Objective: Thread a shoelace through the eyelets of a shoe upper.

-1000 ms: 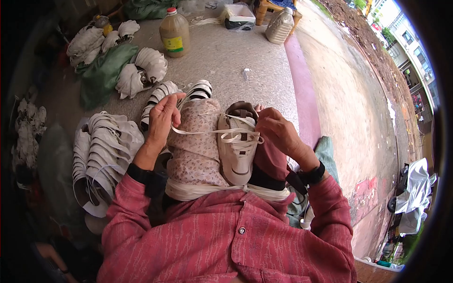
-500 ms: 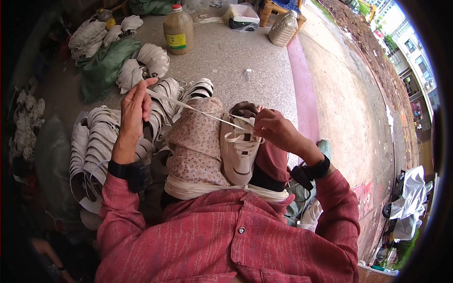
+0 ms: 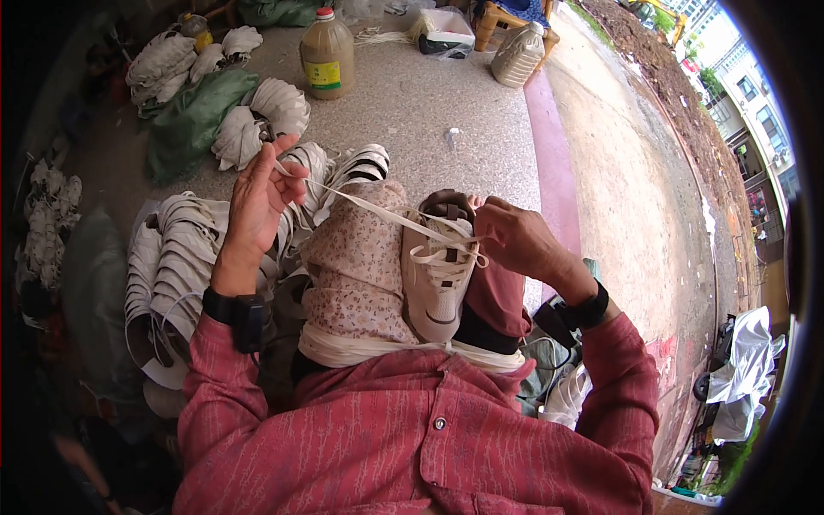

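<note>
A beige sneaker [image 3: 432, 299] with a brown collar rests on my lap, its toe toward me, cream laces threaded through part of its eyelets. From its upper part a flat cream shoelace [image 3: 369, 206] stretches taut to the left. My left hand [image 3: 257, 199], raised at the far end of that lace, holds it between the fingers. At the shoe's right edge my right hand [image 3: 520, 240] is closed, pinching lace beside the eyelets; its fingertips are partly hidden. Beneath the shoe lie a floral cloth [image 3: 352, 287] and a dark red cloth [image 3: 499, 300] over my legs.
Stacks of pale shoe uppers [image 3: 184, 257] stand to my left, with more bundles [image 3: 281, 105] beyond. A green sack [image 3: 189, 137] lies among them. Farther off are a red-capped jug [image 3: 328, 60], a clear jug [image 3: 518, 56] and a white box [image 3: 448, 30].
My left hand has turned, showing more of its palm, and shifted slightly right. My right hand has moved a little right and down. The lace stays stretched between the hands.
</note>
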`<state>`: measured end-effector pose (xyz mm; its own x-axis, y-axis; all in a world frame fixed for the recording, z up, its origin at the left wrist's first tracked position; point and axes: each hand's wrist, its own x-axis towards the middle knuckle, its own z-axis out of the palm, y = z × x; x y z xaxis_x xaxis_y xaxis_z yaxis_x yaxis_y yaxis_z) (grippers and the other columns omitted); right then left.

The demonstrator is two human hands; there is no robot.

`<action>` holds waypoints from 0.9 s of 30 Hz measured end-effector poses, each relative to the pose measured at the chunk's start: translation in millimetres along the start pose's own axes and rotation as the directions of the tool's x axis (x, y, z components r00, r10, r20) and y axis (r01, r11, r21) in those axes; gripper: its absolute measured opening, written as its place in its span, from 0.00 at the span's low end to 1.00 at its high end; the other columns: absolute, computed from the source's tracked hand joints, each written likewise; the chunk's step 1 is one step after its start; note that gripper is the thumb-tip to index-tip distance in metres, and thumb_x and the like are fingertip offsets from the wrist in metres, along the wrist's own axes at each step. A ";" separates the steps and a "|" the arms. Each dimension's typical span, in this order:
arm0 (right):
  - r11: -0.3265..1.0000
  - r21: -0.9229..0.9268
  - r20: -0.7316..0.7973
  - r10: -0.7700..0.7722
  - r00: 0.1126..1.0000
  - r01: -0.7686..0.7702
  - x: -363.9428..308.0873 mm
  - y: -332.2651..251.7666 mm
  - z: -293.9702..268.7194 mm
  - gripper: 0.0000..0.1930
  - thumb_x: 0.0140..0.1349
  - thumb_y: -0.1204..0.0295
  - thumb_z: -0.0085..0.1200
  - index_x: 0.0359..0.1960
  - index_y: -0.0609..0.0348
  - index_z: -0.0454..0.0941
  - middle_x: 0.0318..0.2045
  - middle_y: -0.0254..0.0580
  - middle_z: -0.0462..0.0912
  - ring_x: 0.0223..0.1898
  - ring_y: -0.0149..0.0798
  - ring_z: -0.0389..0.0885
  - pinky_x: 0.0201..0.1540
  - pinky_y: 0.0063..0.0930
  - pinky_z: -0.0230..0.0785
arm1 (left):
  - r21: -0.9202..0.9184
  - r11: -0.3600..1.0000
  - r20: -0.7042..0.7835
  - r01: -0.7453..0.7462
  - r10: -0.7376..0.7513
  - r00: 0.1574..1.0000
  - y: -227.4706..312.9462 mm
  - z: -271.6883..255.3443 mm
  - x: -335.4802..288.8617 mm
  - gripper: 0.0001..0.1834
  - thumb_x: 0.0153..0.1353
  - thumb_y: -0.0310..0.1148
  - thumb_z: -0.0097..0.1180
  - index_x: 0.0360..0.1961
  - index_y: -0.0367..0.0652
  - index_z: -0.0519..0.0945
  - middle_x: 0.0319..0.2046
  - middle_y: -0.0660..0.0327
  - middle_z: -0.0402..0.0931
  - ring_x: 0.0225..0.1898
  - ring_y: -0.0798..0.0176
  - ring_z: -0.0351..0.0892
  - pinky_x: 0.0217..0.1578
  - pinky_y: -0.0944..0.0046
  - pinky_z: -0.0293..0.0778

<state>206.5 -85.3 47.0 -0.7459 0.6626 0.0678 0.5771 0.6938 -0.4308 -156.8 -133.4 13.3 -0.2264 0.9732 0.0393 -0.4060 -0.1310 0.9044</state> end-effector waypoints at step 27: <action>0.881 0.472 -0.276 0.182 0.944 -0.031 -40.0 26.3 38.9 0.05 0.56 0.77 0.60 0.33 0.60 0.76 0.29 0.34 0.78 0.32 0.31 0.78 0.34 0.26 0.71 | 0.581 0.401 0.757 -0.708 0.052 0.651 -74.8 127.0 -6.0 0.09 0.46 0.31 0.67 0.29 0.43 0.81 0.28 0.63 0.72 0.35 0.59 0.72 0.42 0.60 0.65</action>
<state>238.5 -104.6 -2.0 -0.5073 0.8293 0.2342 0.3747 0.4570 -0.8067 -12.6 -105.5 -0.7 0.5020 0.7697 0.3944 0.5123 -0.6321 0.5814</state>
